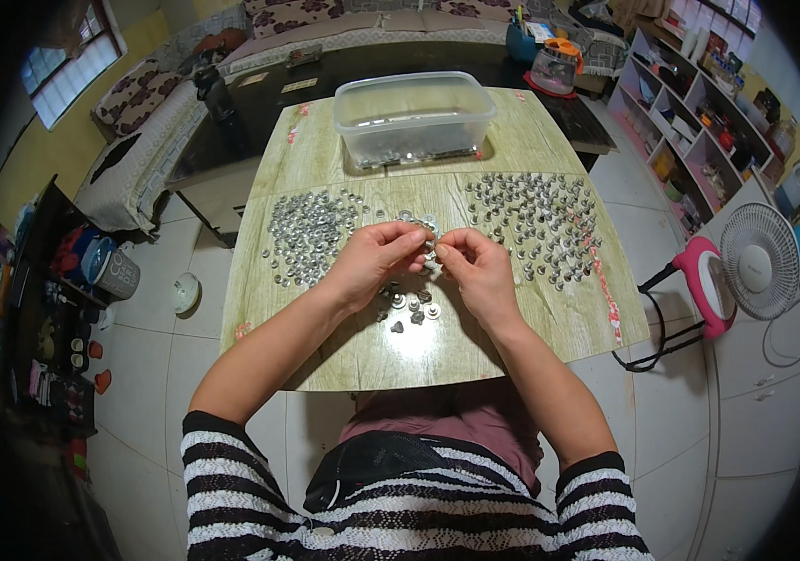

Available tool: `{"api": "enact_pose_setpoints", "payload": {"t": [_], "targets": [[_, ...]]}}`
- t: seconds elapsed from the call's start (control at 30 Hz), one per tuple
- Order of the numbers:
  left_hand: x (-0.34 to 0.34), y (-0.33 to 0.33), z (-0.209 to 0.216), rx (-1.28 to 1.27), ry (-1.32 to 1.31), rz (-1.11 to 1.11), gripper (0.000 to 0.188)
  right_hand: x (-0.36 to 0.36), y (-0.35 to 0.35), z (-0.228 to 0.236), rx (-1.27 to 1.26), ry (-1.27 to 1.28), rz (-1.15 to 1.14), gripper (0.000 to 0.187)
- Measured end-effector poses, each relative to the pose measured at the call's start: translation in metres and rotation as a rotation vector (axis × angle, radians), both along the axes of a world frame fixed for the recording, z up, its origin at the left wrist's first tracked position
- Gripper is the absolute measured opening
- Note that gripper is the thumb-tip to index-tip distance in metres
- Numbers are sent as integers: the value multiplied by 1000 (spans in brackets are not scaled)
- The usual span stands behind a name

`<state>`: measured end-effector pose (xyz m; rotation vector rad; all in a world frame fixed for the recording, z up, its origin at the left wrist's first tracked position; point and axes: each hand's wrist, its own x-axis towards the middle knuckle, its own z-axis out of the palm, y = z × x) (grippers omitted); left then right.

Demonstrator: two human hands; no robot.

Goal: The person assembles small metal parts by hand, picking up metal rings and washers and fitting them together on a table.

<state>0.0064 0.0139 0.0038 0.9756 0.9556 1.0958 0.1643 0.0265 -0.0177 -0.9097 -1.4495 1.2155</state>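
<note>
My left hand (374, 264) and my right hand (480, 273) meet over the middle of the table (363, 360), fingertips pinched together. Whatever small piece they hold is mostly hidden by the fingers. Under and just in front of them lie loose metal parts: pale discs with a central stud (432, 310) and small dark knobby pieces (397, 327). To the left spreads a dense pile of small round silver metal pieces (311, 229). On the right, many small grey stud-like metal pieces (542, 224) are scattered, several of them upright.
A clear plastic tub (414, 126) stands at the table's far side. Behind it is a dark glossy table (353, 67) with a black bottle (214, 93). A pink stool (702, 280) and a white fan (759, 257) are off the right edge.
</note>
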Motion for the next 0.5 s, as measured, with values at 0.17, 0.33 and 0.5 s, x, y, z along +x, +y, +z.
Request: {"api": "enact_pose_setpoints", "payload": {"t": [0.17, 0.33, 0.5], "targets": [[-6, 5, -5, -130, 98, -31, 24, -2, -3, 2, -42, 37, 51, 9], [4, -3, 7, 14, -63, -11, 22, 0, -2, 3, -50, 89, 57, 8], [-7, 5, -3, -34, 31, -113, 20, -1, -1, 1, -51, 38, 51, 8]]}}
